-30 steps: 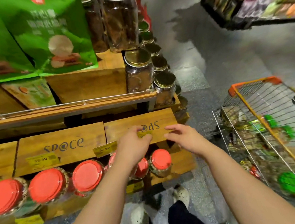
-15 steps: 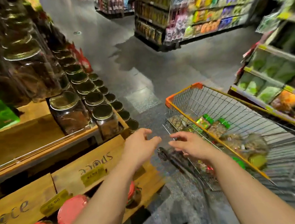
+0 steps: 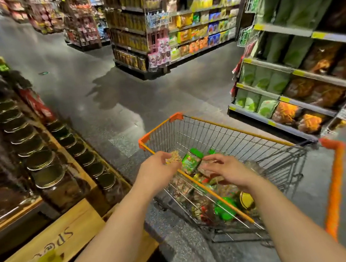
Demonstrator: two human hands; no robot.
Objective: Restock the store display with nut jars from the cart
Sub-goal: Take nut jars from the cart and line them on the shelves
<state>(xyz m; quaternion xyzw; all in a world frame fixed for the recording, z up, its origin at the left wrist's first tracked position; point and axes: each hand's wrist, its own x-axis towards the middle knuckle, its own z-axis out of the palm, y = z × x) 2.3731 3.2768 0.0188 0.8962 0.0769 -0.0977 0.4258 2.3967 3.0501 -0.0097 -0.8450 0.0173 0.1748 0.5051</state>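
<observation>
A wire shopping cart with orange corners stands in front of me, holding several nut jars with green lids piled at its near end. My left hand hovers over the cart's near left rim, fingers loosely bent, holding nothing. My right hand is just above the jars inside the cart, fingers spread and relaxed, also holding nothing. The wooden display with gold-lidded jars is on my left.
Store shelving with green and orange bags stands to the right of the cart. Another shelf unit is across the grey aisle floor ahead. The cart's orange handle is at the right.
My view has swung from the display's red-lidded jars to the cart. Both hands have left the wooden shelf and moved right, over the cart's jars.
</observation>
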